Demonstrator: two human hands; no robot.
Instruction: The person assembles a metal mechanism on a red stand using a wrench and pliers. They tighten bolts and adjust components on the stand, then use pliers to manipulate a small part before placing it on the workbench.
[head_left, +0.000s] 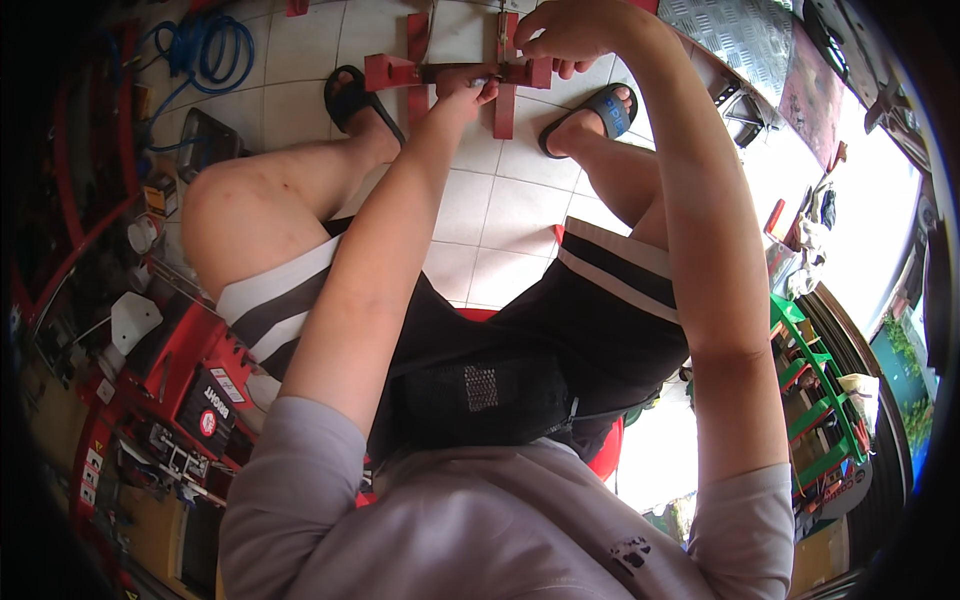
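A red metal stand (505,112) rests on the tiles between my feet, with two long bars and a crosspiece joining its blocky ends. My left hand (463,84) is closed at the middle of the crosspiece. A small shiny bit shows at its fingertips, but what it grips is mostly hidden. My right hand (572,32) is bent over the right end of the stand, its fingers curled inward. Whether anything sits between those fingers I cannot make out. A thin metal rod (502,8) rises at the far end of the right bar.
A coiled blue hose (215,50) lies at the far left, near a dark tray (208,140). Red machinery (200,375) stands by my left side. To the right are a diamond-patterned metal plate (725,40) and a green rack (825,430). My sandalled feet flank the stand.
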